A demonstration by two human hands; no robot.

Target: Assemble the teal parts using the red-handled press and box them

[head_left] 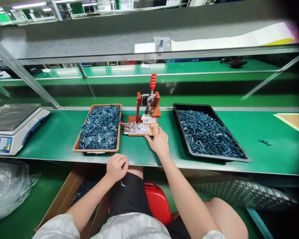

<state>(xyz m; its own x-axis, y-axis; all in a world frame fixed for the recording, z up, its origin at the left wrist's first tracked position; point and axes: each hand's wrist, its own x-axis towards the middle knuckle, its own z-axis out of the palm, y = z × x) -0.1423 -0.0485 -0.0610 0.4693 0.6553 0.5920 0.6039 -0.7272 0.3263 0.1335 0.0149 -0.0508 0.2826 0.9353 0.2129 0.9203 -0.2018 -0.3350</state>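
Right hand (159, 142): thumb and forefinger spread apart, fingertips at the front right corner of the clamp's base. Left hand (117, 167): fingers loosely curled together at the worktop's front edge (can't tell if anything is under them). Clamp (136, 128) stands mid-worktop, between the trays, red handle (153, 82) upright. Brown tray (75, 146), left of it, reaches close to the front edge, full of small dark pieces (99, 127). Black tray (241, 159), right, heaped with dark strips (206, 134). Scale (6, 144) at the left end of the green worktop (137, 154).
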